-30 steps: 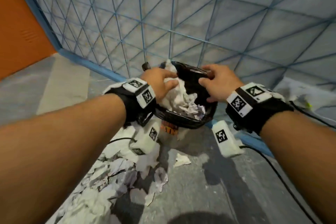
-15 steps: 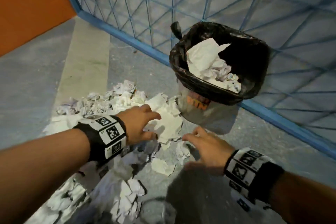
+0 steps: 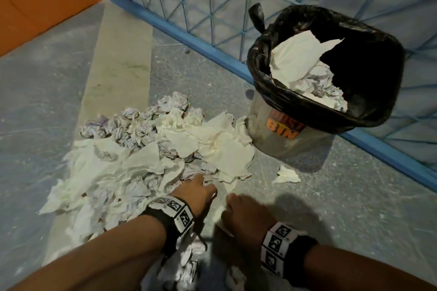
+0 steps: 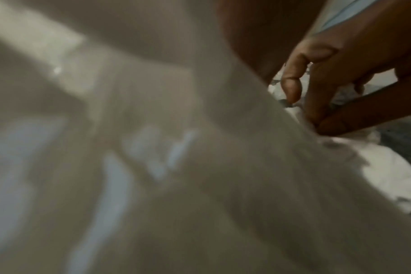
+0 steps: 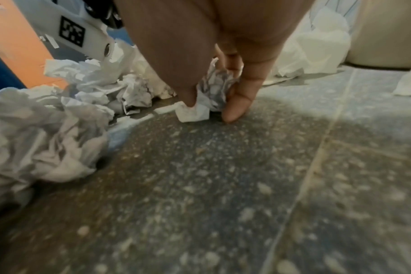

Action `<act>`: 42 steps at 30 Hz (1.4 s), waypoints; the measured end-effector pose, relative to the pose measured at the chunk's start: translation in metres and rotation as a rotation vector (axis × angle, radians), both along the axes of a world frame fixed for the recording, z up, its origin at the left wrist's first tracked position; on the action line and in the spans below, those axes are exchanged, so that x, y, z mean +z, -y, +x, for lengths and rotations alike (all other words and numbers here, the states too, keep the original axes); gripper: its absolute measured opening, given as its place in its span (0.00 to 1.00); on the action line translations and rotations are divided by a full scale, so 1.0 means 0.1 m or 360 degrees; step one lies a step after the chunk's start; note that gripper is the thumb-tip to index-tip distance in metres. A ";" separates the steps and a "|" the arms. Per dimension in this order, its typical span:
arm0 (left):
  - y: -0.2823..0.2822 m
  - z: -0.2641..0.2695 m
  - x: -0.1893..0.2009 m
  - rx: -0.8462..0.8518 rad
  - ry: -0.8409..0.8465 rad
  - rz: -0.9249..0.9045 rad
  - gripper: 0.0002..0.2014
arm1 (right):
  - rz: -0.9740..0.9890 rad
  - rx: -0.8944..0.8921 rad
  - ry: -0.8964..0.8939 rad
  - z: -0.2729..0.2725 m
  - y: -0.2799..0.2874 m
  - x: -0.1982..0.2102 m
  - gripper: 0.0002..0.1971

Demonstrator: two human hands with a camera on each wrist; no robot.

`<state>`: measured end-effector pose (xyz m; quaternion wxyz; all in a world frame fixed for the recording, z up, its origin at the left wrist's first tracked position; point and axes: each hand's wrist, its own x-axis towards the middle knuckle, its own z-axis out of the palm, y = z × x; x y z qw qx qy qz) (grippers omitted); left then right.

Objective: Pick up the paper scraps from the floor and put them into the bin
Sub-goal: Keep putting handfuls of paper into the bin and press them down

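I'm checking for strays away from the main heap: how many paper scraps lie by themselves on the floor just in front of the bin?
1: a lone white scrap on the floor in front of the bin, apart from the big pile. Others may hide behind the bin or arms.

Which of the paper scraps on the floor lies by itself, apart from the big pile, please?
The small white scrap lying alone just below the bin; bare floor separates it from the pile.

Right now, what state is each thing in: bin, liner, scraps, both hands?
bin: upright, partly filled with paper
black liner: folded over the rim, open
paper scraps: heaped on the floor beside the bin
lone scrap: apart from the heap
right hand: pinches a crumpled scrap
left hand: down in the heap, grip unclear
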<state>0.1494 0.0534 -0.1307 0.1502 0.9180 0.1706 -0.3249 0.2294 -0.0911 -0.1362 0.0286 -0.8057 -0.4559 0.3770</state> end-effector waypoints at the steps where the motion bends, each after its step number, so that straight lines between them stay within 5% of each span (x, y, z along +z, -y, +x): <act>1: -0.03 0.00 0.04 -0.0020 -0.0023 -0.0011 0.18 | -0.0008 0.0024 -0.0012 0.01 0.01 0.02 0.10; 5: -0.13 -0.02 0.40 -0.0177 0.0055 -0.0071 0.21 | 0.0005 0.0334 -0.0135 0.13 0.08 0.39 0.11; 10: -0.31 0.13 1.49 -0.0327 0.0732 -0.0210 0.14 | 0.0518 0.0221 -0.0123 0.51 0.25 1.34 0.06; 16: -0.25 1.01 2.69 -0.0086 0.1897 -0.0038 0.16 | 0.1276 -0.0259 0.0656 1.41 0.38 2.56 0.07; 19: -0.14 1.57 2.75 0.0150 0.2169 -0.0122 0.16 | 0.1098 -0.0505 0.0972 1.96 0.23 2.54 0.07; 25: -0.04 2.06 2.33 0.0145 0.1485 -0.0093 0.30 | 0.0799 -0.0589 0.0858 2.16 0.12 2.54 0.17; 28: -0.08 1.81 2.41 0.0049 0.1693 0.0034 0.27 | 0.1258 -0.0503 0.1026 1.95 0.32 2.73 0.11; 30: -0.10 1.56 2.45 -0.0071 0.1766 0.0050 0.20 | 0.1379 -0.0324 0.0689 1.71 0.50 2.76 0.08; 33: -0.18 1.08 2.28 -0.0112 0.1554 0.0036 0.19 | 0.0884 0.0170 0.0045 1.25 0.65 2.46 0.11; 36: -0.23 0.52 1.89 0.0031 0.1056 0.0034 0.26 | 0.0357 0.0521 0.0038 1.01 0.74 1.63 0.23; 38: -0.21 0.10 1.62 0.0153 0.0604 0.0059 0.32 | -0.0014 0.0471 0.0217 1.04 0.70 1.09 0.31; 42: 0.00 -0.68 1.16 0.0322 -0.0087 0.0111 0.36 | -0.0311 -0.0153 0.0175 1.34 0.54 0.51 0.41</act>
